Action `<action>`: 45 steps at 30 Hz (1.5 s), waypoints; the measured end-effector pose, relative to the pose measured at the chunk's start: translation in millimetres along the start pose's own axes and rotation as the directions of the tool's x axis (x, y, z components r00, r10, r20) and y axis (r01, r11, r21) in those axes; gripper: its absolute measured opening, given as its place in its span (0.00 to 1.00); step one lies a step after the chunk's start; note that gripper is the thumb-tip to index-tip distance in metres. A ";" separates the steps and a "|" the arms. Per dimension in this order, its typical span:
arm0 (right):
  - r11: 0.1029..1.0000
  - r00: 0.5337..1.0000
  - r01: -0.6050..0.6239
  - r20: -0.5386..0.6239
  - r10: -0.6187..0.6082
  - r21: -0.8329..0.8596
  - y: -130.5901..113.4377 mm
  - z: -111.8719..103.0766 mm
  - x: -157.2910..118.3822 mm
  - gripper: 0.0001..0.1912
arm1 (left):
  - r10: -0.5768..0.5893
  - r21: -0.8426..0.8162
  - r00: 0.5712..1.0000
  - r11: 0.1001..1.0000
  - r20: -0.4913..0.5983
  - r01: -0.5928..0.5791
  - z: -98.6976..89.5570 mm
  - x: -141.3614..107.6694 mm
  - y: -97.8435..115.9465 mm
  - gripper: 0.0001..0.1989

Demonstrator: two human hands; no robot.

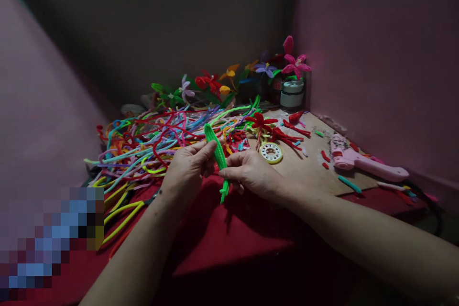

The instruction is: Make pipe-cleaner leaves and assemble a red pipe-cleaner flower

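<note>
A bright green leaf shape made of pipe cleaners (217,149) is held upright and slightly tilted between my two hands. My left hand (190,162) pinches its upper left side between thumb and fingers. Lower down, my right hand (253,172) grips it near the base, with the thumb across the front. A short twisted green stem sticks out below the fingers. Just beyond my right hand lie a white and yellow ring-shaped spool (271,153) and a red pipe-cleaner flower (261,123).
A heap of colourful pipe cleaners (172,129) spreads at the left. Yellow-handled pliers (125,215) lie on the red cloth (233,248). A pink glue gun (366,162) rests on the board (308,172) at the right. Finished flowers (210,81) and a lidded jar (292,95) stand behind.
</note>
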State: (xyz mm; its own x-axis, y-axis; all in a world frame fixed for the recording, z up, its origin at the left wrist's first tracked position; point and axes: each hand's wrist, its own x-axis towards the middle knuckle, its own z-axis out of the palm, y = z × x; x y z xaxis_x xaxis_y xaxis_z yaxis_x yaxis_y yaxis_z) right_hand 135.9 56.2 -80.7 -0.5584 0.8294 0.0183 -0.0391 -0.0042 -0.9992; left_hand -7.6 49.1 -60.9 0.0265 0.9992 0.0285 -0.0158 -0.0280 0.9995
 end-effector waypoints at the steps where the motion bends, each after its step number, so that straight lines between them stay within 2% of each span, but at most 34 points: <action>1: 1.000 1.000 -0.007 0.008 0.007 -0.002 -0.8 0.1 -0.4 0.09 | -0.005 -0.037 1.000 0.999 0.008 0.006 -1.1 0.3 -0.8 0.13; 4: 1.000 1.000 0.003 -0.013 -0.003 -0.003 -0.9 -1.4 0.8 0.10 | -0.043 -0.047 0.999 0.998 0.019 0.044 -4.1 -0.6 -0.7 0.14; 6: 0.999 0.998 0.012 -0.067 -0.009 0.043 0.8 -3.2 3.1 0.10 | -0.026 0.010 0.999 1.000 -0.021 0.026 -4.6 -3.4 2.1 0.14; 8: 0.993 0.992 0.018 -0.130 -0.002 0.121 2.9 -5.2 5.6 0.11 | 0.071 0.118 0.996 0.991 -0.060 -0.063 -3.7 -8.3 6.2 0.11; 10: 0.983 0.983 0.027 -0.185 0.008 0.182 4.7 -7.3 7.7 0.11 | 0.207 0.265 0.978 0.944 -0.022 -0.194 -2.0 -14.1 9.4 0.09; 12: 0.976 0.976 0.031 -0.218 0.017 0.215 6.0 -9.3 9.6 0.11 | 0.333 0.429 0.937 0.836 0.102 -0.344 -0.3 -18.8 9.9 0.09; 13: 0.972 0.973 0.033 -0.231 0.022 0.232 6.5 -10.2 10.5 0.12 | 0.388 0.502 0.904 0.754 0.181 -0.424 0.3 -20.2 8.9 0.09; 16: 0.961 0.968 0.012 -0.242 0.058 0.276 7.8 -12.7 13.3 0.11 | 0.509 0.648 0.767 0.439 0.390 -0.622 1.5 -20.2 2.9 0.08; 17: 0.960 0.967 0.003 -0.247 0.069 0.280 7.9 -13.3 14.0 0.10 | 0.540 0.674 0.726 0.346 0.425 -0.652 1.8 -19.3 0.7 0.07; 19: 0.961 0.962 -0.012 -0.259 0.086 0.276 7.4 -14.1 14.6 0.10 | 0.592 0.711 0.671 0.220 0.447 -0.668 2.5 -17.5 -2.8 0.06; 23: 0.967 0.954 -0.044 -0.277 0.115 0.251 2.6 -13.7 11.9 0.09 | 0.645 0.752 0.617 0.098 0.451 -0.652 3.4 -15.6 -6.4 0.02; 26: 0.969 0.955 -0.043 -0.274 0.111 0.244 -0.7 -12.9 9.6 0.09 | 0.645 0.760 0.601 0.049 0.472 -0.649 3.3 -14.9 -8.7 0.02; 30: 0.971 0.959 -0.025 -0.269 0.091 0.239 1.0 -12.3 10.0 0.10 | 0.626 0.751 0.600 0.036 0.498 -0.660 3.0 -13.2 -12.6 0.02; 34: 0.986 0.963 0.036 -0.269 0.009 0.165 7.2 -11.9 12.2 0.12 | 0.627 0.767 0.609 0.026 0.486 -0.641 2.6 -11.8 -15.6 0.03; 39: 0.999 0.964 0.036 -0.264 -0.027 0.030 9.5 -11.6 12.4 0.11 | 0.586 0.766 0.649 0.072 0.486 -0.639 1.8 -12.1 -16.0 0.05; 45: 0.999 0.965 0.030 -0.261 -0.039 -0.038 8.1 -11.3 10.8 0.12 | 0.553 0.733 0.665 0.137 0.501 -0.666 3.4 -13.5 -10.0 0.06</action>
State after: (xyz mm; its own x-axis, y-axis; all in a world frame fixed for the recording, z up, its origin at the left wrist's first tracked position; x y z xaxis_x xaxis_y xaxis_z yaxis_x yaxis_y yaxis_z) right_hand 138.9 71.5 -89.0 -0.3210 0.9459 0.0480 -0.0245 0.0424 -0.9988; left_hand -4.4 35.8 -71.2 0.5101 0.6355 0.5796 0.7129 -0.6894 0.1285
